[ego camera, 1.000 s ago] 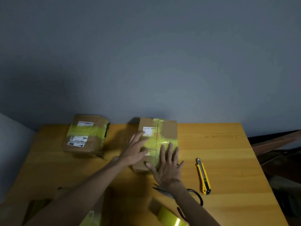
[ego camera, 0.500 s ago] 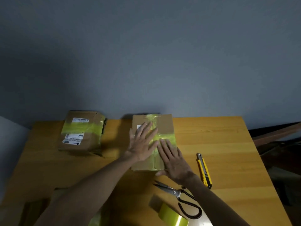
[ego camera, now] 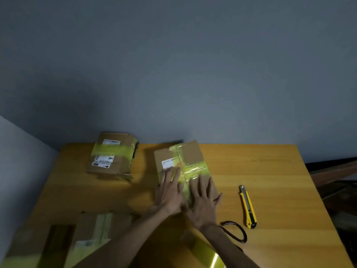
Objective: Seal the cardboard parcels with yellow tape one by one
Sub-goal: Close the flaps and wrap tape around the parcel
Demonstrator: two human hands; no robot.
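Your left hand (ego camera: 169, 192) lies flat on the near half of the parcel (ego camera: 193, 153), palm down, fingers straight and a little spread. Your right hand (ego camera: 202, 206) is flat beside it, fingers straight too, the little finger reaching past the parcel's right edge. The two hands sit side by side, nearly touching (blur hides whether they do). Neither curls round anything. Both press on the yellow tape (ego camera: 195, 169), which runs in one strip along the parcel's length and in a second, glossy band across its width. A white label (ego camera: 167, 163) shows just beyond your left fingertips; the print is too small to read.

The parcel sits mid-desk (ego camera: 270, 171), turned slightly, its far end near the grey wall (ego camera: 173, 74).

Back left, well apart from it: a second parcel (ego camera: 113, 155), banded with yellow tape across its top, white labels on it.

Near left corner, partly under your left forearm: more cardboard boxes (ego camera: 90, 229), blurred, pale tape on one.

Right of your right hand, on bare desk: a yellow utility knife (ego camera: 248, 207), lying lengthwise, apart from the parcel.

Just beside your right wrist: a dark scissors handle loop (ego camera: 234, 232). The blades are hidden beneath the arm.

At the bottom edge, under your right forearm: a glossy yellow tape roll (ego camera: 211, 257), only partly seen.
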